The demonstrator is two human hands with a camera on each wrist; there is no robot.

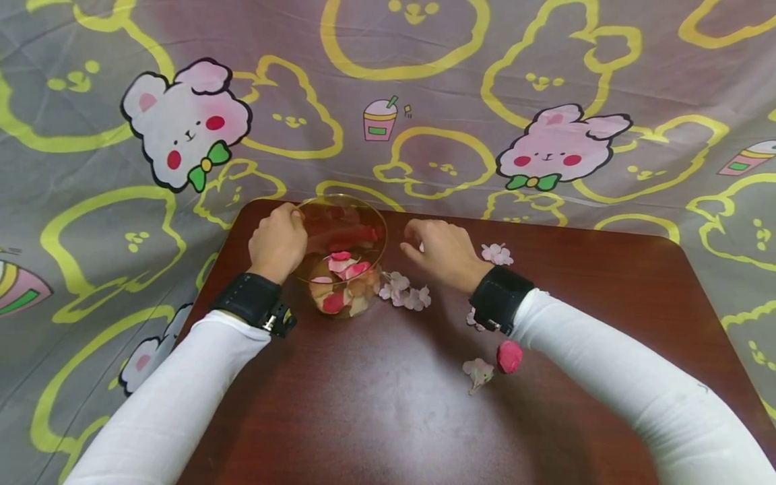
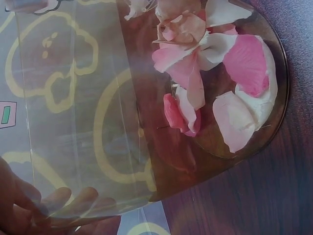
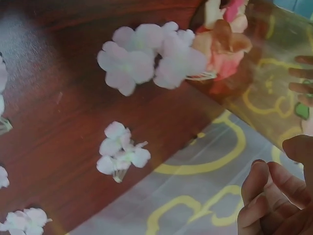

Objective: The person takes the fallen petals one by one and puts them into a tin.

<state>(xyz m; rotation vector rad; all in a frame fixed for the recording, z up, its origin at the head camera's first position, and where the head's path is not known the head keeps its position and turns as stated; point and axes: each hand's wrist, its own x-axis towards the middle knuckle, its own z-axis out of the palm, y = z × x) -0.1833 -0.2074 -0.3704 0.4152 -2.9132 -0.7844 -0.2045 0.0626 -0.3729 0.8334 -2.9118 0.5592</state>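
The left hand (image 1: 277,242) is gripping the rim of the cup (image 1: 342,256), standing at the table's (image 1: 388,404) far edge; only the left wrist view is showing its fingers (image 2: 73,198) curling against the wall. The right hand (image 1: 445,252) is hovering beside it, fingers loosely curled and holding nothing, while its wrist view is revealing blossoms (image 3: 142,61) touching the cup.

Head view: right hand (image 1: 445,252) seen from the back, fingertips curled under and hidden; whether they pinch anything cannot be told. Small pale pink fabric blossom (image 1: 473,319) half covered by the black wrist strap (image 1: 498,299). Left wrist view: clear round glass bowl (image 2: 88,147) cut off at top edge; left hand (image 2: 29,210) fingers blurred behind glass. Right wrist view: white blossom cluster (image 3: 142,61) out of focus.
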